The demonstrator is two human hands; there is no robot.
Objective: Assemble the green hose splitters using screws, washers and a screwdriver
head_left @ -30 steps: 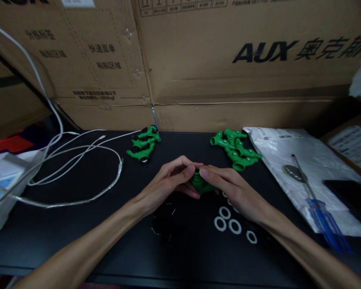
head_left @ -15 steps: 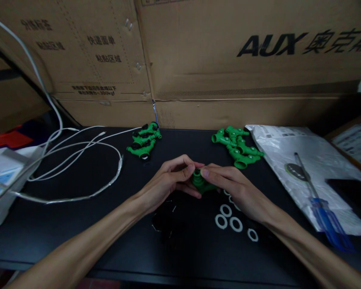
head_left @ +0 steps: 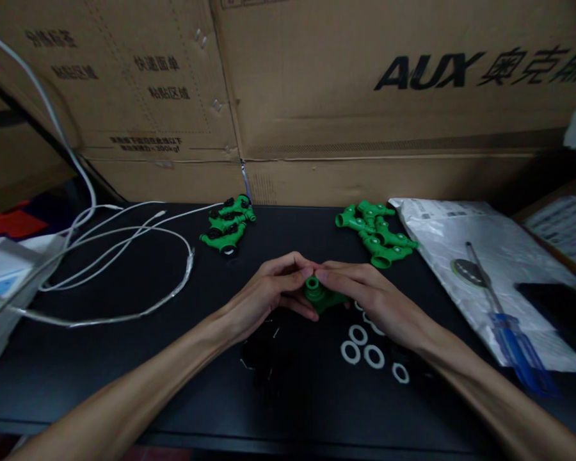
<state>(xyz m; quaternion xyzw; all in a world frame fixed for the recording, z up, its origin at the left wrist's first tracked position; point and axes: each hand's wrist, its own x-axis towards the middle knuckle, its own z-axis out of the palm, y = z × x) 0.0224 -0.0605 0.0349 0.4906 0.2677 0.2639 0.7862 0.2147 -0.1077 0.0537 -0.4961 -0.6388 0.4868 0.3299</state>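
Note:
Between my hands is a green plastic Y-shaped hose connector, one round opening tilted toward me. My left hand grips it from the left, thumb near the opening and fingers beneath. From the right, my right hand holds its other side, with the thumb close to the left thumb. The fingertips meet behind the opening, so what they press there is hidden. White ring washers lie on the table below my right hand. Small black parts, hard to make out, lie below my left hand.
Green connectors with black parts sit back left; plain green connectors sit back right. A blue-handled screwdriver and a dark phone-like slab rest on a white plastic bag. White cables loop at left. A cardboard box stands behind.
The connector has tipped slightly, so its round opening now faces me more. My thumbs have shifted a little around it; both hands keep their hold. The view has moved slightly.

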